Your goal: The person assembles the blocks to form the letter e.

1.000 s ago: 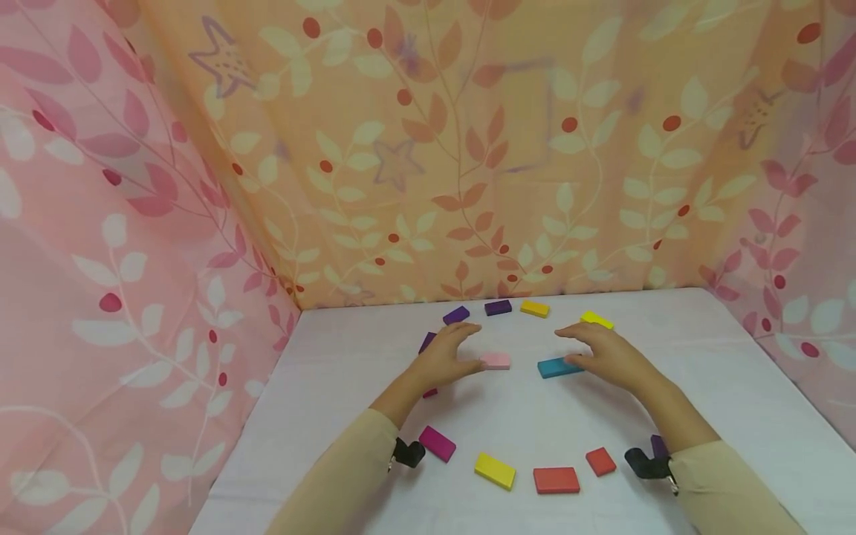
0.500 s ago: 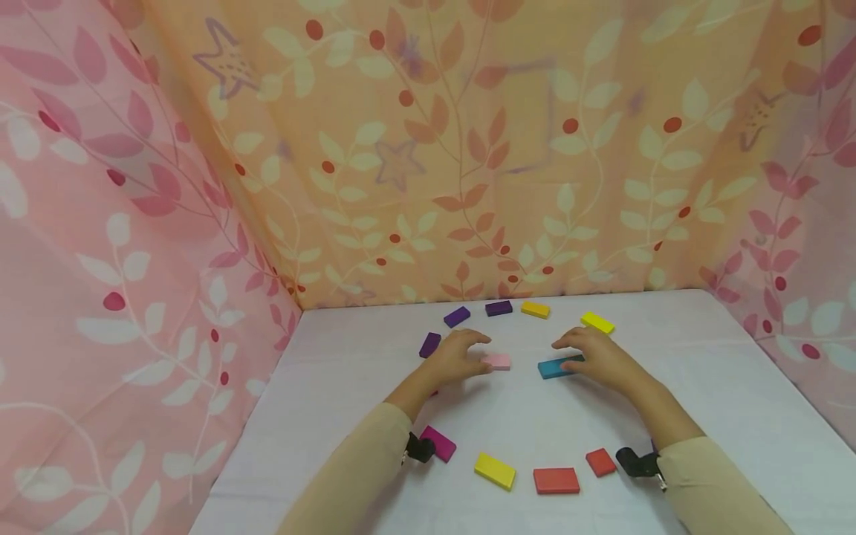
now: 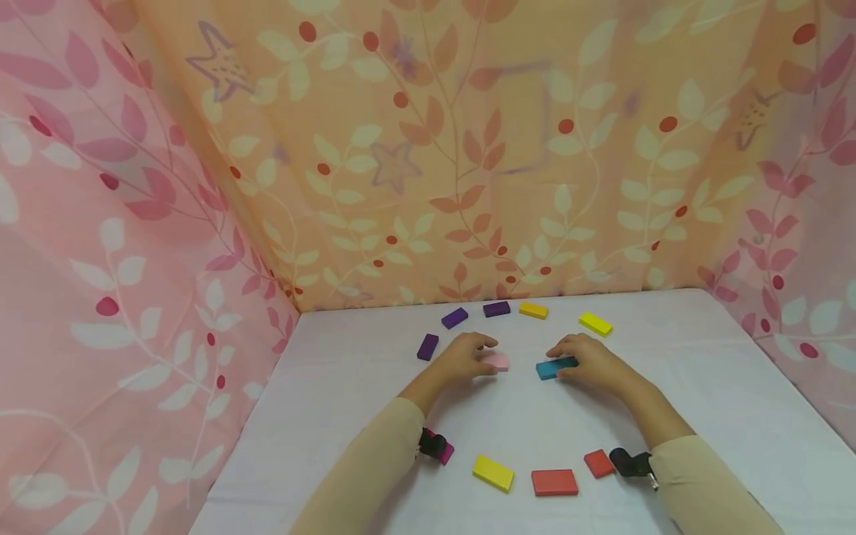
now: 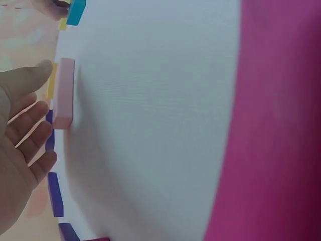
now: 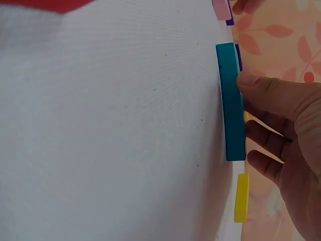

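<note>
In the head view a pink block (image 3: pixel 497 361) lies at the middle of the white table. My left hand (image 3: pixel 463 357) hovers over its left end, thumb and fingers spread apart. The left wrist view shows the thumb tip close beside the pink block (image 4: pixel 63 94), the fingers loosely bent. To the right, a longer blue block (image 3: pixel 550 368) lies partly covered by my right hand (image 3: pixel 591 358). In the right wrist view that hand's thumb tip overlaps the edge of the blue block (image 5: pixel 231 103), while the fingers stay loosely spread behind it.
Other blocks ring these two: purple (image 3: pixel 428 347), dark purple (image 3: pixel 497 309), orange-yellow (image 3: pixel 533 310) and yellow (image 3: pixel 595 324) at the back; yellow (image 3: pixel 493 473), red (image 3: pixel 554 482) and a small red one (image 3: pixel 599 464) in front. A magenta block (image 3: pixel 446 452) sits under the left wrist camera (image 3: pixel 433 444).
My left hand has moved right and come over the pink block's left end. My right hand has shifted slightly left and lower over the blue block. The blocks stay in place.
</note>
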Demonstrator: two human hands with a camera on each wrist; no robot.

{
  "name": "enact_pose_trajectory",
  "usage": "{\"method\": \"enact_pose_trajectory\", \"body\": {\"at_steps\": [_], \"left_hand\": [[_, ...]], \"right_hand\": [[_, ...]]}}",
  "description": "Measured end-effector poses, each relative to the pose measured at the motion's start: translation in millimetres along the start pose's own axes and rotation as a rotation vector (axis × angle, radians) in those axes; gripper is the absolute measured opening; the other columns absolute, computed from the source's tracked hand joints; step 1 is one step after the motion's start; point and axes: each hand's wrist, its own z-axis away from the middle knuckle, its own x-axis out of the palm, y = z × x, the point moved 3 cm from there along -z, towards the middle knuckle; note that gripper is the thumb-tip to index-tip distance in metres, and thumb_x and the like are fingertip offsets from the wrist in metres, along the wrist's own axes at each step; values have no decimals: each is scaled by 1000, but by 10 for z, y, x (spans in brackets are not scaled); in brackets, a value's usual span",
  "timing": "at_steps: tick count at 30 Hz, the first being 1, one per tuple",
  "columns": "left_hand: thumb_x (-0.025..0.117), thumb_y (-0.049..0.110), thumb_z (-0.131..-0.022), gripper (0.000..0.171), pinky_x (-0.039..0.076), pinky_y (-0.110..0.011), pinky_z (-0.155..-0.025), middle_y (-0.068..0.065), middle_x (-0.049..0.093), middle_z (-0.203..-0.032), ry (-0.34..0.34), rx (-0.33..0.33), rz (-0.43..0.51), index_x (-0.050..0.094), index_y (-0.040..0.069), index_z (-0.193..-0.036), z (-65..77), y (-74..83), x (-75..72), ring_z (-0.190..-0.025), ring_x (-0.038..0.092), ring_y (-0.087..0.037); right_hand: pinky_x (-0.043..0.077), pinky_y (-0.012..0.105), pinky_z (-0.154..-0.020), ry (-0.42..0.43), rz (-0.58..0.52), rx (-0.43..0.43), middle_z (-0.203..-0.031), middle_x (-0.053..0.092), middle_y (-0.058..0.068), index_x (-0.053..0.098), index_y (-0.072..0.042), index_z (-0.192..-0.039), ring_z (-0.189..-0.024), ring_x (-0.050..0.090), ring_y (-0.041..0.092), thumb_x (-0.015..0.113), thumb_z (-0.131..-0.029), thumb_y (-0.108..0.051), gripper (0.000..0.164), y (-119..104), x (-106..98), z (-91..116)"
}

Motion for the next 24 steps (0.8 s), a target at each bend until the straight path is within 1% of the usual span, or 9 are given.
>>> {"method": "enact_pose_trajectory", "body": {"at_steps": [2, 7, 12, 17, 24], "left_hand": [[82, 31, -88, 54, 48, -36, -108, 5, 65, -136, -1, -8, -4, 64, 20, -138, -23, -1, 25, -125, 59, -18], [83, 30, -88, 53, 48, -32, -106, 7, 67, -132, 9, -19, -28, 66, 22, -137, -67, 0, 79, -121, 58, -15], [84, 27, -87, 51, 49, -31, -105, 9, 67, -128, 22, -37, 25, 67, 23, -135, -84, 3, 109, -116, 58, -12], [83, 23, -88, 46, 50, -29, -102, 11, 68, -123, 24, -59, 85, 69, 24, -131, -84, -4, 122, -109, 58, -10], [82, 19, -89, 37, 49, -29, -102, 12, 69, -115, 35, -40, 112, 73, 24, -124, -76, -13, 124, -105, 58, -9]], "right_hand": [[49, 56, -103, 0, 5, -6, -120, 69, 6, 75, -11, -122, -117, 58, 32, 79, -90, -19, 32, 7, 13, -3], [48, 57, -103, 7, 32, -17, -117, 69, 4, 76, -12, -119, -115, 59, 32, 79, -90, -15, 30, 26, 14, -8], [48, 56, -103, 5, 32, -6, -115, 69, 3, 76, -13, -118, -114, 59, 30, 79, -90, -13, 29, 37, 25, -7], [49, 54, -103, -3, 35, 11, -114, 69, 2, 76, -13, -117, -113, 60, 28, 79, -90, -12, 27, 2, 25, 2], [49, 54, -104, -7, 36, 15, -113, 68, 2, 75, -11, -118, -113, 60, 28, 77, -91, -11, 27, -32, 26, 11]]}}
